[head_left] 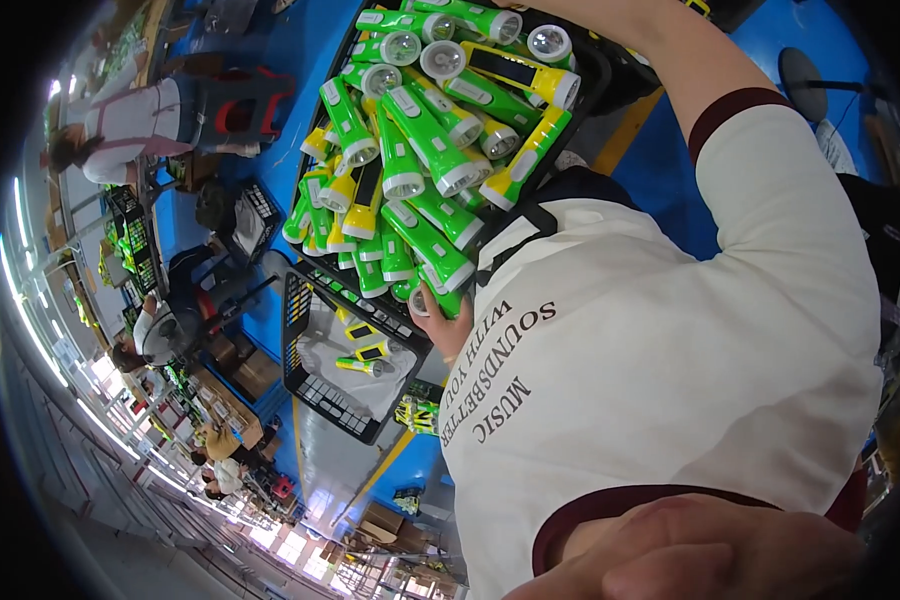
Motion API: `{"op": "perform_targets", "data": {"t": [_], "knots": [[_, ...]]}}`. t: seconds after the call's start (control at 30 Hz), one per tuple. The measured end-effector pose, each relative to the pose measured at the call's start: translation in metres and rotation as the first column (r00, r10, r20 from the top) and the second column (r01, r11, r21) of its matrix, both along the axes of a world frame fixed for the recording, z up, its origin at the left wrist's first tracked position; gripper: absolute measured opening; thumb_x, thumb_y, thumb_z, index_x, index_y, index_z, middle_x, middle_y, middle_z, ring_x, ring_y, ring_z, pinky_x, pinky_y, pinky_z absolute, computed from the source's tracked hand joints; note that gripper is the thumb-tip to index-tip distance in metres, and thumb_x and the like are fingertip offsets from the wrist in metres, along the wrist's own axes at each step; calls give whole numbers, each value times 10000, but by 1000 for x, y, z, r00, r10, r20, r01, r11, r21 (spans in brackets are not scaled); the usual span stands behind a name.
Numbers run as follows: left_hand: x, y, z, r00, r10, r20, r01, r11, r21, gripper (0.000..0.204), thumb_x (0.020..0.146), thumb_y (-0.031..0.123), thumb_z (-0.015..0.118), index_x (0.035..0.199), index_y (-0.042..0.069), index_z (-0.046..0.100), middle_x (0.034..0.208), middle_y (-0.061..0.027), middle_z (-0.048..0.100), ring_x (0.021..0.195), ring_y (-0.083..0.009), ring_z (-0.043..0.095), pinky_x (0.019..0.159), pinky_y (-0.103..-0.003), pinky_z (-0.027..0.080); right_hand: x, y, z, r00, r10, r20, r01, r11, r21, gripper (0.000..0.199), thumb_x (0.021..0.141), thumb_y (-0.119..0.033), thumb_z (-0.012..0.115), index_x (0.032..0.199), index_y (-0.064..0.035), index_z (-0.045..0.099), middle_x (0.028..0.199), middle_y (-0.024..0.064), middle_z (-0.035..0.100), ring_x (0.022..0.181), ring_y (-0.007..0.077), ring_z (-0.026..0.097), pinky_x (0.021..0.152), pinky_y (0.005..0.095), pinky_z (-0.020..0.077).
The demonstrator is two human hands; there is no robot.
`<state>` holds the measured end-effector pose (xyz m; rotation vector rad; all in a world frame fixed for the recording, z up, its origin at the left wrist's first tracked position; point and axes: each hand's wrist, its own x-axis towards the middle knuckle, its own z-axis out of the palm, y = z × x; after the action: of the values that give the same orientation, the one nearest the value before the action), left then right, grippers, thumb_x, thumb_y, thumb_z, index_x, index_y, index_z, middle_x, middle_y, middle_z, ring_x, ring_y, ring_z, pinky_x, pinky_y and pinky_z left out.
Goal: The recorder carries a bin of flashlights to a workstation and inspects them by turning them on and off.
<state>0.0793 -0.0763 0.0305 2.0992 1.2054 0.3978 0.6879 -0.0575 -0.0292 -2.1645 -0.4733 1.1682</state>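
A heap of green and yellow flashlights with white-rimmed heads fills a black plastic crate in front of me. By the near left corner of this crate, my left hand has its fingers closed around a green flashlight. Part of that flashlight is hidden by the hand. My right arm reaches across the far right side of the pile. Only a bit of my right hand shows at the upper edge, beside the flashlights, and its fingers are mostly cut off.
A second black crate, lined with white plastic, holds a few yellow and green flashlights. Green packages lie beside it. At left, a person stands near a red stool. Others sit by long workbenches, and a dark fan stands at right.
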Motion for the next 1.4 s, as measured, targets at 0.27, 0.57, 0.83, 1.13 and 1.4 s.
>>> {"op": "perform_targets", "data": {"t": [0.27, 0.57, 0.83, 1.13, 1.4], "knots": [[20, -9, 44, 986, 151, 69, -136, 973, -187, 687, 572, 187, 753, 1212, 107, 514, 1363, -298, 177, 1250, -424, 250, 990, -414, 286, -40, -23, 40, 913, -388, 128, 356, 909, 217, 276, 798, -257, 577, 887, 0, 622, 908, 162, 584, 826, 291, 537, 733, 417, 410], [-26, -23, 41, 1000, 19, 3, -19, 952, 307, 601, 570, 185, 747, 1111, 11, 550, 1374, -267, 225, 1244, -399, 298, 990, -404, 298, -75, -62, 63, 866, -472, -164, 465, 642, 609, 207, 880, -260, 494, 915, -58, 512, 852, 77, 553, 782, 180, 534, 640, 335, 408], [-26, -2, 71, 642, 509, 573, -218, 838, -500, 453, 817, 70, 572, 1233, 22, 398, 1025, -73, 566, 818, -137, 571, 707, -267, 476, -215, -95, 158, 973, 63, 223, -218, 580, 785, 196, 916, -230, 463, 987, -68, 548, 805, -5, 555, 699, 72, 469, 662, 193, 389], [27, -21, 125, 343, 557, 757, 426, 626, -653, 473, 772, 33, 508, 1219, 4, 358, 1053, -137, 523, 979, -252, 541, 878, -400, 439, -403, -66, 208, 629, 574, -525, -34, 695, 718, 132, 899, -181, 500, 915, -50, 489, 867, 46, 574, 701, 79, 499, 636, 212, 408], [-9, 20, 112, 401, 497, 770, 389, 668, -634, 485, 916, 457, 345, 1217, 80, 396, 1044, -49, 528, 922, -155, 528, 795, -311, 444, -460, -36, 199, 572, 558, -601, -19, 742, 670, 153, 884, -191, 524, 899, -43, 490, 783, 51, 545, 684, 127, 553, 604, 243, 435]]}}
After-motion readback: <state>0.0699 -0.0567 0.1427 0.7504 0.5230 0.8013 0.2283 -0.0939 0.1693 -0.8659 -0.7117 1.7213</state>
